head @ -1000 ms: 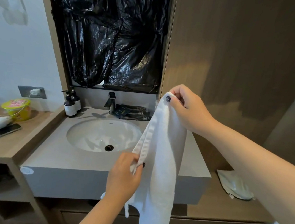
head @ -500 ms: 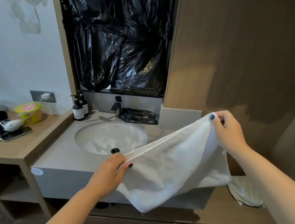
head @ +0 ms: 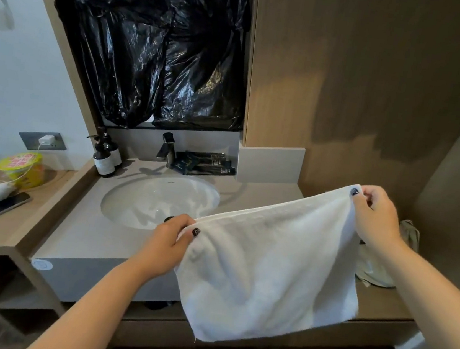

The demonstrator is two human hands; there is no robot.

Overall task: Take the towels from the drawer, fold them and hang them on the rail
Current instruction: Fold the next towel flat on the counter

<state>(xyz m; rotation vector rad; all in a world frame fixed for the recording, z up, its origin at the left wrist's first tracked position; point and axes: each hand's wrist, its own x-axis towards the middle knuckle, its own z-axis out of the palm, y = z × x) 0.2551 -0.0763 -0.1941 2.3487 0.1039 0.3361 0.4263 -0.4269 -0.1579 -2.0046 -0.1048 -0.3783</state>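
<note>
White towel point(head: 269, 266) hangs spread, doubled, gently creased.

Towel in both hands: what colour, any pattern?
Plain white towel, no pattern visible; the head view, the only one, shows it stretched between left hand and right hand.

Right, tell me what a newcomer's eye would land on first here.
First the white towel, stretched in the air in front of the counter, its top corners pinched by the left hand and the right hand. Next the crinkled black plastic sheet covering the wall above the sink. Then the bright yellow cup on the wooden shelf at the left.
</note>
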